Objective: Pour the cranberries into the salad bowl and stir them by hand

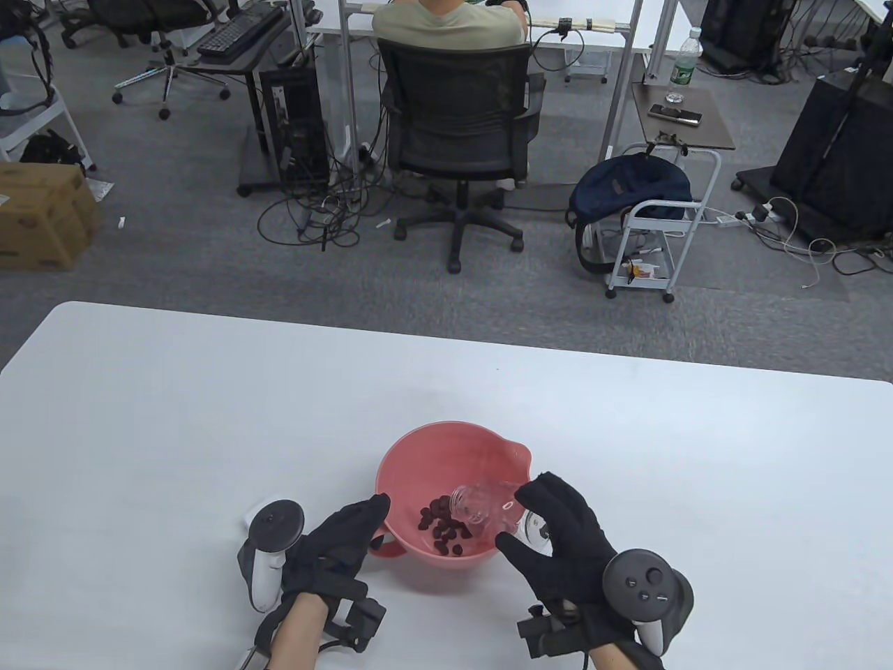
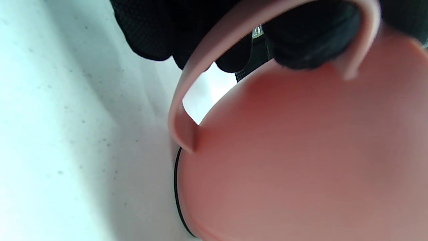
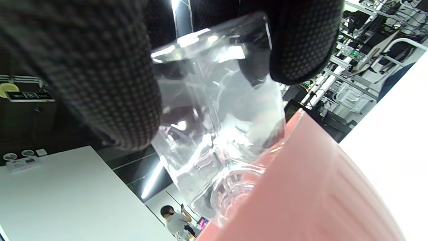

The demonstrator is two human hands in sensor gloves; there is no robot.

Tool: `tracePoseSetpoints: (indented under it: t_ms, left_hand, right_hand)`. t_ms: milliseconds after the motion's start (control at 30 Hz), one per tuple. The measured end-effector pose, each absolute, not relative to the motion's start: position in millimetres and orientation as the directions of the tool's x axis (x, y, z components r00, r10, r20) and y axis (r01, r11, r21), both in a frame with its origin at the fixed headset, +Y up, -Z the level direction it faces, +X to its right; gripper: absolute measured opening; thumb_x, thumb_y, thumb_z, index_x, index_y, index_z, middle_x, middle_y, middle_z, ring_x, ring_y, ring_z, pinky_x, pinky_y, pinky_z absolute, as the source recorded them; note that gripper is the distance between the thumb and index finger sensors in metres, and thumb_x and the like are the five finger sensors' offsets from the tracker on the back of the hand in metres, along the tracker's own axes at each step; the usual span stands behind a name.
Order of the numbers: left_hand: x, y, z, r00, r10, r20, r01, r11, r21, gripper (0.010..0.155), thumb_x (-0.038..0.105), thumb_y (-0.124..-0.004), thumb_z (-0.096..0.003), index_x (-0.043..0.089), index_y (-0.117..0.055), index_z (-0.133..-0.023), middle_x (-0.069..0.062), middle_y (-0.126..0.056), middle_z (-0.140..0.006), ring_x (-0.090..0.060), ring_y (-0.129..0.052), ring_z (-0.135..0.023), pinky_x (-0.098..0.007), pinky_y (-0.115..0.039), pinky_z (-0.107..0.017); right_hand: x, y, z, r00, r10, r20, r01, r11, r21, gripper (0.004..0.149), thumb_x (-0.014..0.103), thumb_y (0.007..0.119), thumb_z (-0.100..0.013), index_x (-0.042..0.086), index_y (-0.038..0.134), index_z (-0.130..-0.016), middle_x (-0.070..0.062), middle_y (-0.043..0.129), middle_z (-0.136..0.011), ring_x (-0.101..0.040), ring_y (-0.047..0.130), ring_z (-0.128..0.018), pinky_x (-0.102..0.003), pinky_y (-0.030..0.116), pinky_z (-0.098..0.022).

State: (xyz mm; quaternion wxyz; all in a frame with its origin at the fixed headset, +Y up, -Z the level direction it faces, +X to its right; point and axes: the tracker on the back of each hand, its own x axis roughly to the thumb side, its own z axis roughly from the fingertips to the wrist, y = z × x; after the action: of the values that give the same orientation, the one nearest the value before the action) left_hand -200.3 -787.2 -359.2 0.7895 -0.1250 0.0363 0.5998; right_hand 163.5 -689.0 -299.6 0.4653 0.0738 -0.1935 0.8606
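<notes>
While our right hand (image 1: 558, 537) grips the slick, fragile glass jar (image 1: 481, 506) mid-body, lower centre, our left hand (image 1: 335, 551) curls round the light salad bowl's (image 1: 418, 453) handle (image 2: 187, 110).

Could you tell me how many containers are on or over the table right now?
2: the pink bowl on the table, and a clear jar tipped over it in the right hand.

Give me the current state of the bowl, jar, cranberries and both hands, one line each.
salad bowl: upright on the table, cranberries inside.
glass jar: tipped, mouth down inside the bowl, looks emptied.
cranberries: heaped on the bowl's bottom.
left hand: fingers curled around the bowl's handle.
right hand: holds the jar in a firm grip.
</notes>
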Motion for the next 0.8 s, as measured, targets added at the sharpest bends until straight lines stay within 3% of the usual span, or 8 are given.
tracePoseSetpoints:
  t_ms: [133,233,267,333,500,633,733,800]
  left_hand:
    - [-200.1,-787.1,-359.1,0.275,0.939,-0.208,-0.957,0.246,-0.152,0.061,0.09,-0.073,-0.0438,0.033,-0.093,-0.055,0.003,-0.075,-0.112,-0.031,-0.078,-0.101,-0.045,-0.07,-0.074]
    - [-200.9,-787.1,-359.4,0.278,0.938,-0.207,-0.956,0.249,-0.155,0.061,0.09,-0.073,-0.0438,0.033,-0.093,-0.055,0.003,-0.076,-0.112,-0.031,-0.078,-0.101,-0.045,-0.07,-0.074]
    - [-200.8,-787.0,-359.3,0.276,0.938,-0.208,-0.956,0.247,-0.155,0.061,0.09,-0.073,-0.0436,0.033,-0.093,-0.055,0.003,-0.076,-0.112,-0.031,-0.078,-0.101,-0.045,-0.07,-0.074]
    - [-199.7,-787.0,-359.2,0.272,0.939,-0.209,-0.958,0.243,-0.154,0.061,0.09,-0.073,-0.0438,0.033,-0.093,-0.055,0.003,-0.076,-0.112,-0.031,-0.078,-0.101,-0.045,-0.07,-0.074]
    - [-200.1,-786.8,-359.4,0.278,0.938,-0.208,-0.956,0.249,-0.155,0.061,0.09,-0.073,-0.0435,0.034,-0.093,-0.055,0.003,-0.076,-0.112,-0.031,-0.079,-0.101,-0.045,-0.07,-0.074]
    - [-200.1,-786.9,-359.1,0.273,0.939,-0.208,-0.957,0.245,-0.153,0.06,0.089,-0.073,-0.0438,0.034,-0.093,-0.055,0.003,-0.076,-0.112,-0.031,-0.078,-0.101,-0.045,-0.07,-0.074]
    - [-200.4,-787.0,-359.4,0.275,0.939,-0.208,-0.957,0.245,-0.156,0.061,0.089,-0.073,-0.0437,0.033,-0.093,-0.055,0.003,-0.077,-0.111,-0.031,-0.079,-0.101,-0.045,-0.07,-0.074]
    - [-200.4,-786.9,-359.3,0.273,0.939,-0.209,-0.957,0.244,-0.156,0.061,0.089,-0.073,-0.0438,0.033,-0.093,-0.055,0.003,-0.077,-0.111,-0.031,-0.079,-0.101,-0.045,-0.07,-0.074]
  right_hand:
    - [164.0,-688.3,-296.2,-0.387,0.808,0.444,-0.916,-0.281,-0.286,0.07,0.045,0.109,-0.03,0.043,0.073,-0.09,-0.003,0.071,-0.105,-0.034,0.083,-0.087,-0.047,0.087,-0.057]
    - [164.1,-687.0,-297.3,-0.566,0.759,0.323,-0.821,-0.486,-0.299,0.07,0.051,0.108,-0.03,0.042,0.074,-0.091,-0.005,0.075,-0.103,-0.033,0.086,-0.082,-0.045,0.089,-0.053]
    - [165.7,-689.9,-297.2,-0.556,0.757,0.344,-0.828,-0.467,-0.31,0.07,0.056,0.105,-0.031,0.043,0.073,-0.092,-0.004,0.075,-0.102,-0.031,0.087,-0.08,-0.041,0.091,-0.052]
    - [164.2,-691.4,-298.1,-0.45,0.827,0.338,-0.888,-0.373,-0.27,0.07,0.052,0.107,-0.031,0.041,0.074,-0.092,-0.006,0.074,-0.103,-0.034,0.086,-0.081,-0.045,0.089,-0.052]
    - [163.1,-688.7,-299.4,-0.544,0.789,0.285,-0.836,-0.48,-0.267,0.068,0.055,0.104,-0.033,0.043,0.074,-0.092,-0.006,0.074,-0.104,-0.033,0.084,-0.081,-0.044,0.087,-0.053]
    - [162.7,-690.8,-296.5,-0.368,0.804,0.467,-0.924,-0.26,-0.281,0.068,0.046,0.107,-0.031,0.043,0.073,-0.09,-0.004,0.07,-0.105,-0.033,0.082,-0.088,-0.047,0.086,-0.057]
    - [162.6,-692.2,-298.4,-0.524,0.786,0.328,-0.849,-0.452,-0.275,0.068,0.05,0.105,-0.033,0.043,0.071,-0.092,-0.004,0.07,-0.105,-0.032,0.083,-0.086,-0.046,0.087,-0.056]
    - [165.1,-697.1,-300.9,-0.52,0.787,0.331,-0.849,-0.435,-0.299,0.07,0.05,0.105,-0.033,0.042,0.07,-0.093,-0.005,0.069,-0.105,-0.033,0.083,-0.086,-0.046,0.087,-0.056]
